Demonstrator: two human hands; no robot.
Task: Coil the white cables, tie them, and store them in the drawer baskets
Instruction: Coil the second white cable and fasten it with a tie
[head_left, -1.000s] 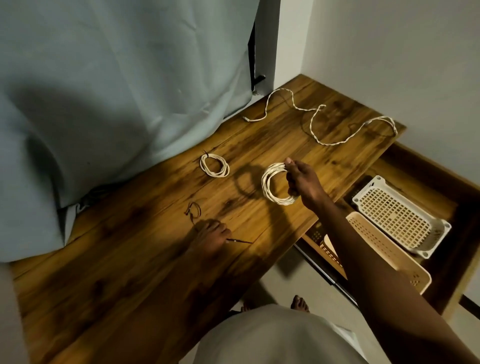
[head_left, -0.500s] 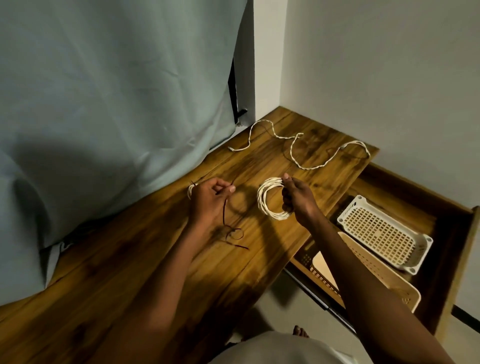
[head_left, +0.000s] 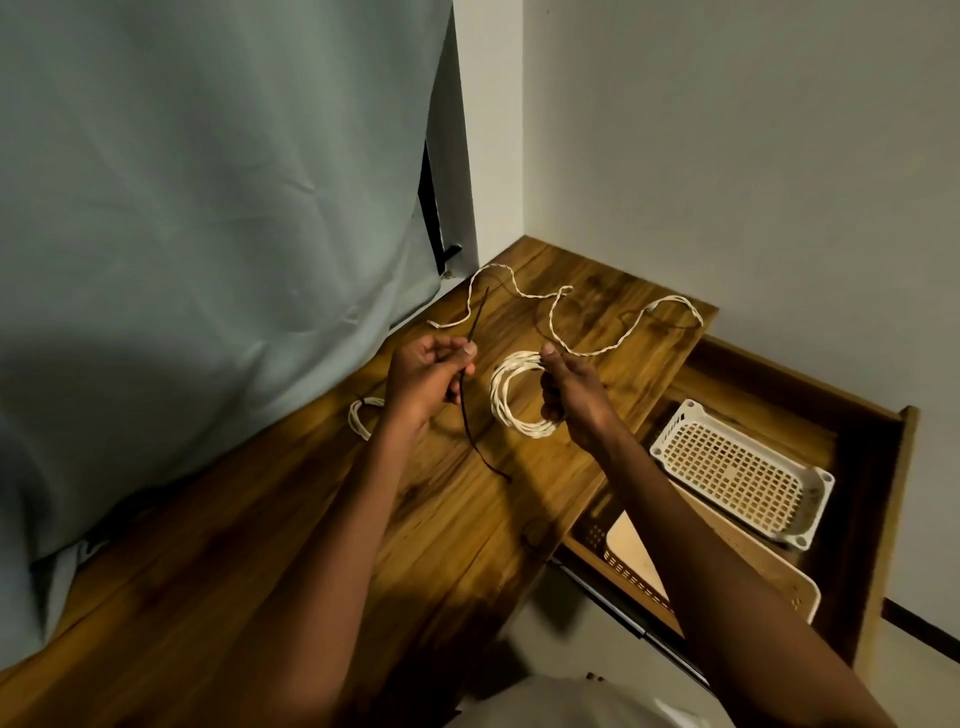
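Now our left hand (head_left: 423, 376) is up off the table (head_left: 291, 545) and pinches a dark tie (head_left: 467, 410), which a second ago lay flat on the wood. Our right hand (head_left: 563, 389) grips the coiled cable (head_left: 511, 397) as before, held above the tabletop. Tying looks next. A smaller coil (head_left: 359, 415) sits half hidden behind the left wrist; whether it is tied we cannot tell. One loose cable (head_left: 571, 322) lies uncoiled at the back. White basket (head_left: 737, 470) waits in the drawer (head_left: 883, 499); our forearm covers part of the tan basket (head_left: 779, 582).
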